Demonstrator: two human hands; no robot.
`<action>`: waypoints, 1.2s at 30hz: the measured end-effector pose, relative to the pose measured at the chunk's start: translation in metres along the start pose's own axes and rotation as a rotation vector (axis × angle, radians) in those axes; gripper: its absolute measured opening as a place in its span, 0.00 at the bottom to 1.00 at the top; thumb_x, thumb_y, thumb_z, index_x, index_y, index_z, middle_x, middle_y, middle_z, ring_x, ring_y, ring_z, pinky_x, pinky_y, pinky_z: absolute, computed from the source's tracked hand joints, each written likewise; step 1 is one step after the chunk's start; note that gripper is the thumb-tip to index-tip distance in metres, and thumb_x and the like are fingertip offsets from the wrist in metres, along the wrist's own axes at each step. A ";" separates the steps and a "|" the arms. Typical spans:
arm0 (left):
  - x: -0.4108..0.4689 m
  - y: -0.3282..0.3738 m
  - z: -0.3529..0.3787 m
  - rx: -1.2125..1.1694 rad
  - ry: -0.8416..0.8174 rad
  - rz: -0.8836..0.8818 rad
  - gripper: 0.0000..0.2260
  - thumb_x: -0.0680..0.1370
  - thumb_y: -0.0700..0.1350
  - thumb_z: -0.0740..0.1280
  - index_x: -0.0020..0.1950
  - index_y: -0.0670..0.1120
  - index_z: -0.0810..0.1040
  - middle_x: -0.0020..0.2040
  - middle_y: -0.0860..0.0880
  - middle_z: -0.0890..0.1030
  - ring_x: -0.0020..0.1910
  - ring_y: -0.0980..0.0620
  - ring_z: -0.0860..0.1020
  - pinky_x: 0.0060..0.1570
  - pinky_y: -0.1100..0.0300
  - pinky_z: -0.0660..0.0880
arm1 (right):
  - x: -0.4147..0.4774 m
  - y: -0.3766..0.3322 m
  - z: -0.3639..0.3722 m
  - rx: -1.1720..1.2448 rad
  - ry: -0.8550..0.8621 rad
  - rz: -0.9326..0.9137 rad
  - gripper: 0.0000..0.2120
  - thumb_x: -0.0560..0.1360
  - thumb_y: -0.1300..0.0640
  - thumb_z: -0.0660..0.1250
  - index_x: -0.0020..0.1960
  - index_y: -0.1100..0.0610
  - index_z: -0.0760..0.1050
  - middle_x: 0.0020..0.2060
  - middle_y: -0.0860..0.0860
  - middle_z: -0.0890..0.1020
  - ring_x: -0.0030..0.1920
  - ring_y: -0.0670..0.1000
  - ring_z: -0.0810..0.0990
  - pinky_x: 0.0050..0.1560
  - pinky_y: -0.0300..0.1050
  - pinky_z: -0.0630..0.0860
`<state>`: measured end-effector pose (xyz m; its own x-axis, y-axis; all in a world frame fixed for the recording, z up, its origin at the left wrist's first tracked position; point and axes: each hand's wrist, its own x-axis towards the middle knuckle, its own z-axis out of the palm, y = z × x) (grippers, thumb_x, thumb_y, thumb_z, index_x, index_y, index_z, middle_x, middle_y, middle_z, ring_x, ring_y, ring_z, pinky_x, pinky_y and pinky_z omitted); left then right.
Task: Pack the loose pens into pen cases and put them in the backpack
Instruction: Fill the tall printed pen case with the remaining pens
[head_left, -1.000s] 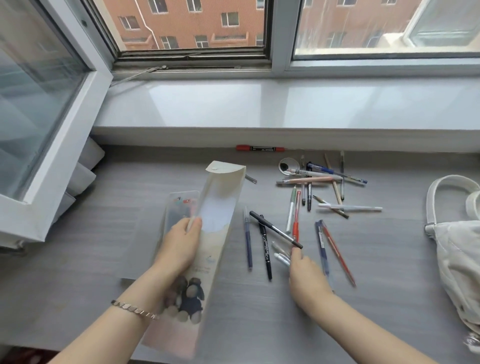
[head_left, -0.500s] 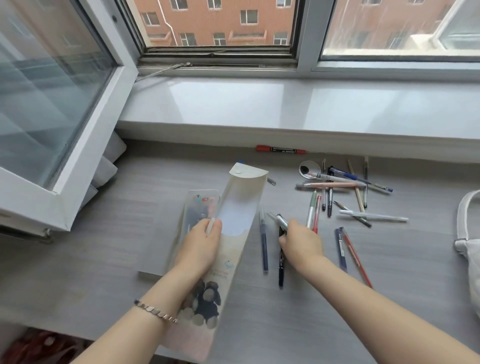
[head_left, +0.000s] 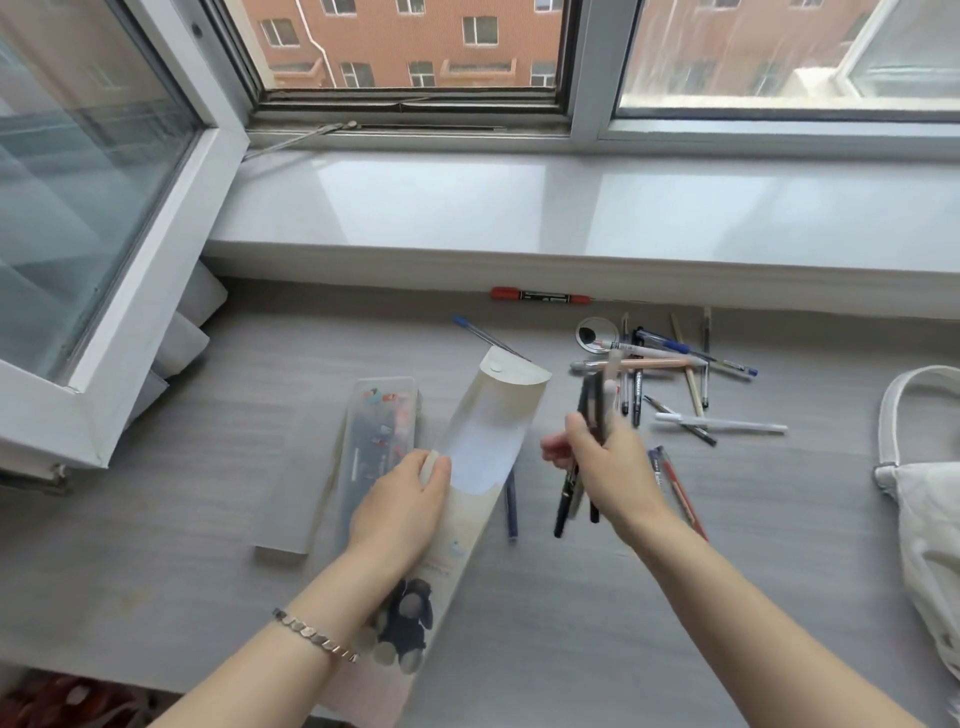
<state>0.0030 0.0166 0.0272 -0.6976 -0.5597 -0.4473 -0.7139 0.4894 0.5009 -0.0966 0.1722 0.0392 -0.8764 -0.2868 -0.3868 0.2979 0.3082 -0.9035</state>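
Two pen cases lie on the grey desk (head_left: 208, 545): a beige one (head_left: 483, 447) with its flap open, tilted up off the surface, and a clear one (head_left: 382, 431) flat just to its left. The left hand (head_left: 400, 514) grips the beige case by the edge of its mouth, thumb on the rim. The right hand (head_left: 608, 467) is closed around a bundle of pens (head_left: 592, 415), about four, too blurred to count exactly, held upright just right of the case mouth. One dark blue pen (head_left: 511, 506) lies beside the case. Roughly a dozen loose pens (head_left: 670, 374) are scattered near the sill, with one red marker (head_left: 540, 296) against the wall. One white backpack (head_left: 930, 519) sits at the right edge. Half a second ago the right hand was pressed down on the desk gathering pens; now it is raised with them.
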 end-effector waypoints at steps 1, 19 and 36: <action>-0.003 0.002 0.003 0.009 -0.019 0.025 0.13 0.80 0.56 0.52 0.49 0.51 0.73 0.47 0.47 0.80 0.50 0.44 0.76 0.50 0.54 0.73 | -0.004 -0.009 -0.003 0.193 -0.006 -0.019 0.12 0.80 0.59 0.57 0.43 0.62 0.75 0.35 0.53 0.83 0.37 0.50 0.82 0.33 0.34 0.74; -0.036 0.037 0.017 0.189 -0.024 0.321 0.15 0.81 0.56 0.51 0.57 0.51 0.71 0.52 0.46 0.81 0.55 0.43 0.76 0.48 0.55 0.70 | -0.016 0.003 -0.009 0.133 0.145 -0.187 0.13 0.74 0.64 0.66 0.50 0.48 0.70 0.44 0.50 0.80 0.44 0.47 0.80 0.40 0.29 0.74; -0.010 0.014 0.003 -0.024 0.007 0.116 0.12 0.81 0.52 0.51 0.43 0.48 0.68 0.46 0.43 0.78 0.50 0.41 0.76 0.52 0.51 0.73 | -0.001 0.031 0.012 -0.703 0.093 -0.637 0.13 0.74 0.63 0.58 0.54 0.62 0.78 0.52 0.55 0.81 0.58 0.56 0.76 0.65 0.52 0.68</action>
<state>-0.0007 0.0310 0.0363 -0.7751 -0.5050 -0.3797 -0.6264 0.5349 0.5670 -0.0820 0.1709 0.0090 -0.8309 -0.5253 0.1836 -0.5154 0.6019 -0.6099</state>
